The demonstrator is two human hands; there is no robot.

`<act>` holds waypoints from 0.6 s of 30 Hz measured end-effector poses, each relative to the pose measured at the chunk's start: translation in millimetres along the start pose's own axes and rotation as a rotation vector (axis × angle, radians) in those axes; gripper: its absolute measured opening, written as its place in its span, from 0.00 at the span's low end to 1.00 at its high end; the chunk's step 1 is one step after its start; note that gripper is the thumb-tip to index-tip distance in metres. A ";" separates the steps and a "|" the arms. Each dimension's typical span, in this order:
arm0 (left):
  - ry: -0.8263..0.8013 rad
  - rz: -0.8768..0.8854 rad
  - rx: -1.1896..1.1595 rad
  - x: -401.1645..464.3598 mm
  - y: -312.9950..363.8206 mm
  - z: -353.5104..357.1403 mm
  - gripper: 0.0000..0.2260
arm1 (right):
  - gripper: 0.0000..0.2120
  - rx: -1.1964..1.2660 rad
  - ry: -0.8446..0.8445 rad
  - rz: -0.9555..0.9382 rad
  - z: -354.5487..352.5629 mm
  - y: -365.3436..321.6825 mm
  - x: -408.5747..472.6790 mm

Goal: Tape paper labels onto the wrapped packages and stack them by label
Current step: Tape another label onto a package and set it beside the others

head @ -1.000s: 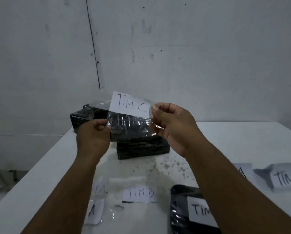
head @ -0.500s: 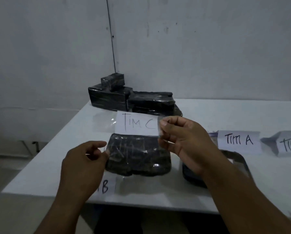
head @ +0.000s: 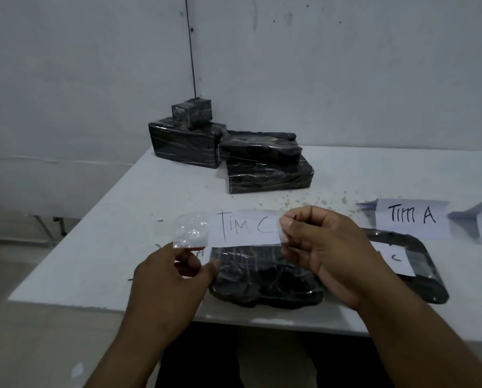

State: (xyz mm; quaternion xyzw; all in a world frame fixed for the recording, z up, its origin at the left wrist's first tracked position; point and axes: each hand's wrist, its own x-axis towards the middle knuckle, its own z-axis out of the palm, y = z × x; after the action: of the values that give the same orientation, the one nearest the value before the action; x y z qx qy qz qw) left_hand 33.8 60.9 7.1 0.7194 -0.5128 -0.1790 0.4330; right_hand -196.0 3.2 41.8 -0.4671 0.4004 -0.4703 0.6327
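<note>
Clear tape (head: 190, 231) w/ "TIM C" label (head: 244, 228) pinched by L hand (head: 172, 278) & R hand (head: 326, 253). Held just above black package (head: 265, 278) at table (head: 94, 247) edge.

Both hands have lowered the TIM C label (head: 245, 229) to just over the front package (head: 265, 278).

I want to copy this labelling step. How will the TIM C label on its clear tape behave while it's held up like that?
Probably light and floppy: the TIM C label is thin paper on clear tape, spanned between the left hand and right hand. The crinkled free tape end suggests it curls and sticks to itself easily. Keeping it taut over the wrapped package likely helps.
</note>
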 end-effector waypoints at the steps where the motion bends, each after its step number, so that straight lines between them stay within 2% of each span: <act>1: -0.006 0.008 0.003 -0.3 -1.3 0.9 0.10 | 0.09 -0.007 0.005 -0.004 0.1 1.6 0.5; 7: 0.050 0.078 0.053 -0.2 -5.4 -4.3 0.05 | 0.01 -0.009 0.033 0.010 -4.8 8.2 3.3; 9: 0.016 0.034 -0.025 3.4 -3.5 -8.6 0.08 | 0.03 -0.004 0.042 0.014 -6.6 10.4 4.1; 12: -0.139 -0.059 -0.250 9.6 1.4 -17.2 0.15 | 0.02 -0.015 0.023 0.003 -7.3 12.6 3.3; 14: -0.205 -0.071 -0.303 11.6 2.4 -20.7 0.19 | 0.06 -0.056 0.038 -0.012 -7.2 14.1 3.1; 16: -0.193 -0.082 -0.378 11.9 4.0 -20.0 0.21 | 0.06 -0.116 0.076 -0.026 -7.2 15.3 3.1; 18: -0.157 -0.038 -0.364 11.6 6.6 -16.3 0.19 | 0.04 -0.173 0.109 -0.034 -7.6 15.9 2.7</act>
State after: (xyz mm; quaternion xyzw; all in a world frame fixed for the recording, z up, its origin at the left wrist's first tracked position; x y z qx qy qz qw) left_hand 46.2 57.0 23.8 0.6225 -0.4906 -0.3323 0.5113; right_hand -199.1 0.9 24.4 -0.5003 0.4653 -0.4696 0.5591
